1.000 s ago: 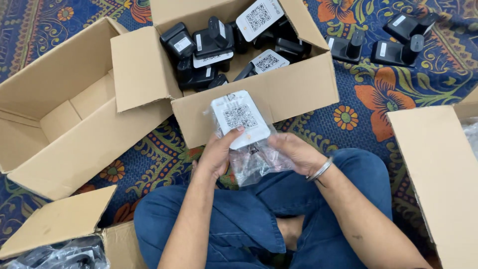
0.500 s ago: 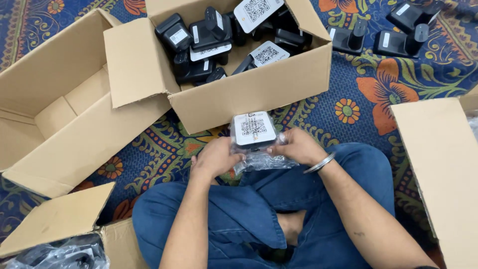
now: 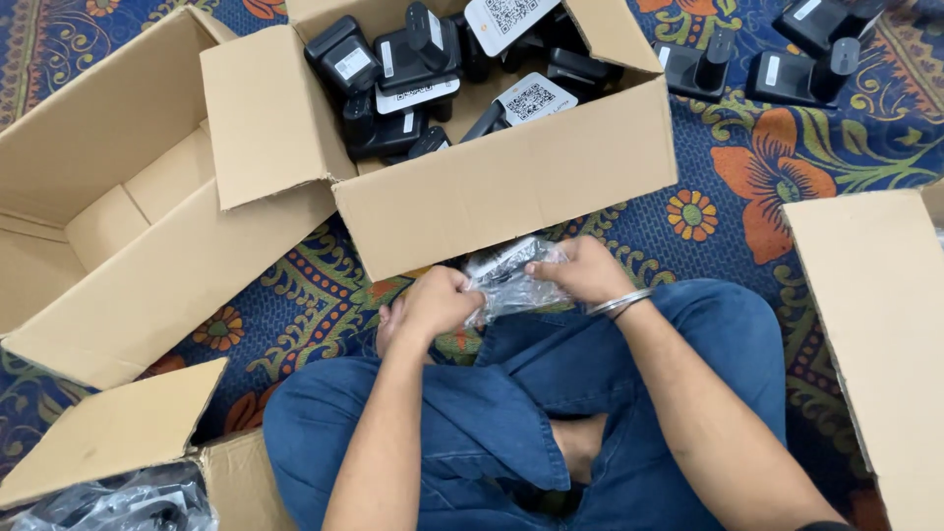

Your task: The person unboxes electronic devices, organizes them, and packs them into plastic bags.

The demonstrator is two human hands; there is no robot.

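Patterned blue floor cloth lies under the open cardboard box [image 3: 511, 187], and just before it, above the lap, the left hand [image 3: 438, 305] and right hand [image 3: 580, 270] both pinch a crinkly clear plastic bag [image 3: 506, 285], probably light, soft, slippery, best gripped by its edges.

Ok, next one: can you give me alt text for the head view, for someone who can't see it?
Seen from above, a seated person in blue jeans holds a crinkled clear plastic bag between the left hand and right hand. Just ahead, an open cardboard box holds black devices; an empty box lies to the left on a patterned floral rug.
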